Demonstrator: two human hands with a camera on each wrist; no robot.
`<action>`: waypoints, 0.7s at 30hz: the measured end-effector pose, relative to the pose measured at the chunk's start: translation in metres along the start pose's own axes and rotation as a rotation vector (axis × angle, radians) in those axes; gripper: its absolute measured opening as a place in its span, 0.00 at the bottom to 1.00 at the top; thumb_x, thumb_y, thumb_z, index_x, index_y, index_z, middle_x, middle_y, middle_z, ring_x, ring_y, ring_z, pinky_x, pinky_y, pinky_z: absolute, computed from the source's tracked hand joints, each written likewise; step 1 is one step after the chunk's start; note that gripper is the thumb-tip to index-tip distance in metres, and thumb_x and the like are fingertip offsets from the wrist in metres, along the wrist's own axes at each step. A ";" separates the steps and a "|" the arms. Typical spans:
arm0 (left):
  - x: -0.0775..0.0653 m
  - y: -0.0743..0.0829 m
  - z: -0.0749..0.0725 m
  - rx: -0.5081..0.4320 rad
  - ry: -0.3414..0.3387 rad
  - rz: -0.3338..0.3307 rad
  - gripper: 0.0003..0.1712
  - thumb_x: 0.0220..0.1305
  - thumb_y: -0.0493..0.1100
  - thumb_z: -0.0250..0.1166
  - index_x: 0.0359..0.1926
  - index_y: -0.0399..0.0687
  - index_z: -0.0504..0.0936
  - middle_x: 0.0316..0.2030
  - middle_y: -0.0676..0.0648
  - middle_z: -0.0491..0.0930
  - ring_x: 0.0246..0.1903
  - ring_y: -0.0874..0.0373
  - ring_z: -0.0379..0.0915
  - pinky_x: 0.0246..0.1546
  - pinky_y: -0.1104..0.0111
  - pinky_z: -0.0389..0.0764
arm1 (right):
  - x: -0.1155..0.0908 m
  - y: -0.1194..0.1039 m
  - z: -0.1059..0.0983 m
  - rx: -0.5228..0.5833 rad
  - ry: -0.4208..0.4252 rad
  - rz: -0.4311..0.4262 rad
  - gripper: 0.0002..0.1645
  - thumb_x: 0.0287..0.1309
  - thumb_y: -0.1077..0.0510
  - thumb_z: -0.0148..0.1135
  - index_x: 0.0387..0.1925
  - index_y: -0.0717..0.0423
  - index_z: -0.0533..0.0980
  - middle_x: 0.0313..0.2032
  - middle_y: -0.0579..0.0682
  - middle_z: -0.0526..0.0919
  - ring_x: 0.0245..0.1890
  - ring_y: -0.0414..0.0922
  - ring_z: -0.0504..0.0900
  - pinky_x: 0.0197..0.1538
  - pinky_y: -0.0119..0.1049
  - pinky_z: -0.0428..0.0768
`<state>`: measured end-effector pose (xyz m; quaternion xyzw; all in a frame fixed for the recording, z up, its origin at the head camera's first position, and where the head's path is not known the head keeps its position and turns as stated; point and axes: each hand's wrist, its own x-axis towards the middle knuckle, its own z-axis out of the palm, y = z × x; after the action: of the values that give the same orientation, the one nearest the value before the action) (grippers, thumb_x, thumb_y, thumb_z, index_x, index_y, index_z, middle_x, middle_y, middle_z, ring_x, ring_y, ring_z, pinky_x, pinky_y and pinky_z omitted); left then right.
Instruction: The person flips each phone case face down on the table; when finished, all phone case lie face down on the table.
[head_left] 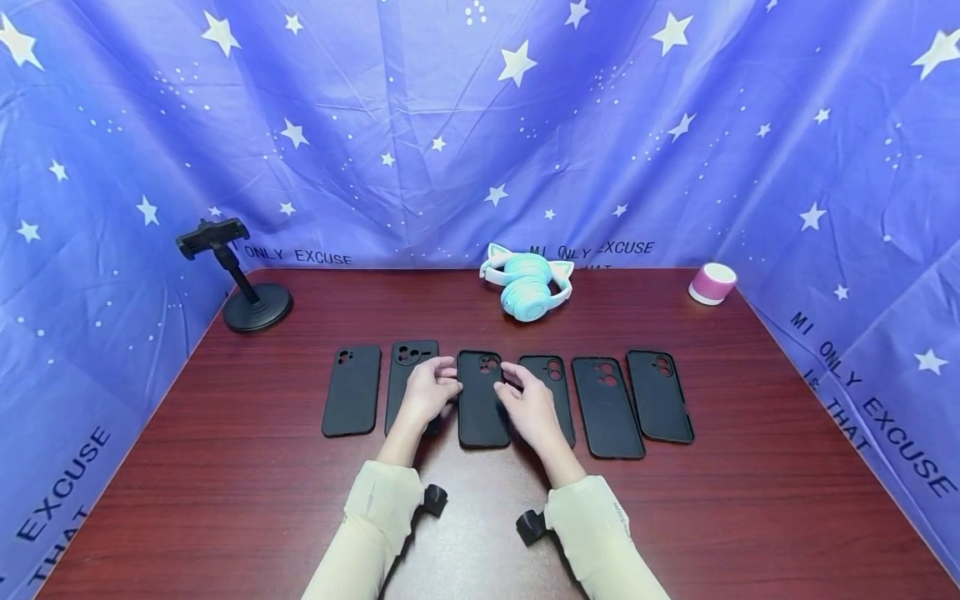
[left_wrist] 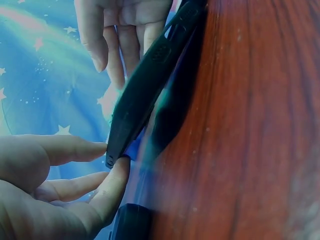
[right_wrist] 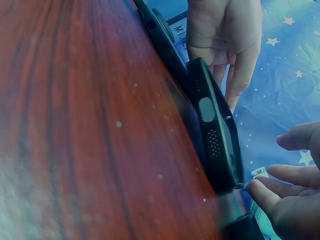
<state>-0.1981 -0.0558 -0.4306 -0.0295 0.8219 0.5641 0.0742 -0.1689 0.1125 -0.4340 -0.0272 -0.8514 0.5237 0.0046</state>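
Observation:
A black phone case [head_left: 480, 408], its hollow inside facing up, lies in the middle of a row of similar black cases. My left hand [head_left: 429, 390] pinches its left edge between thumb and finger; in the left wrist view the fingertips meet at one end of the case [left_wrist: 142, 95]. On the other side my right hand [head_left: 531, 408] has loosely extended fingers near the case's right edge. In the right wrist view, those fingers [right_wrist: 265, 195] stand slightly apart from the case [right_wrist: 215, 130]. Both wrist views show the case tilted, partly raised from the table.
Two cases [head_left: 351, 392] [head_left: 412, 354] lie left, and several more [head_left: 558, 392] [head_left: 607, 408] [head_left: 660, 396] right. Behind stand a phone stand [head_left: 257, 307], turquoise cat-ear headphones [head_left: 525, 287] and a pink-and-white cylinder [head_left: 712, 285]. A starry blue curtain [head_left: 450, 108] surrounds the wooden table [head_left: 225, 500].

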 end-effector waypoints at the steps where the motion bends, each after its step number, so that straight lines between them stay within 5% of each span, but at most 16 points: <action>1: 0.000 0.000 0.000 -0.009 0.003 -0.002 0.28 0.59 0.29 0.63 0.62 0.33 0.72 0.51 0.35 0.81 0.49 0.45 0.81 0.44 0.64 0.84 | 0.000 0.000 0.000 0.007 0.003 -0.002 0.26 0.64 0.57 0.58 0.63 0.58 0.72 0.61 0.59 0.77 0.58 0.52 0.79 0.58 0.44 0.79; 12: 0.000 0.002 0.004 -0.059 0.047 0.075 0.23 0.58 0.30 0.63 0.57 0.35 0.78 0.47 0.36 0.84 0.47 0.47 0.83 0.47 0.64 0.84 | -0.002 0.000 0.004 0.016 -0.069 -0.050 0.27 0.64 0.53 0.60 0.62 0.58 0.72 0.58 0.55 0.80 0.62 0.50 0.76 0.65 0.50 0.72; 21: 0.000 0.004 0.006 -0.152 0.045 0.138 0.20 0.60 0.30 0.62 0.54 0.35 0.80 0.47 0.36 0.84 0.47 0.48 0.83 0.41 0.71 0.83 | 0.000 0.003 0.007 0.165 -0.072 -0.051 0.28 0.65 0.53 0.59 0.63 0.61 0.71 0.61 0.56 0.78 0.63 0.51 0.76 0.66 0.50 0.72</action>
<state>-0.1980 -0.0493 -0.4293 0.0086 0.7783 0.6276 0.0142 -0.1695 0.1072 -0.4395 0.0137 -0.8053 0.5926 -0.0105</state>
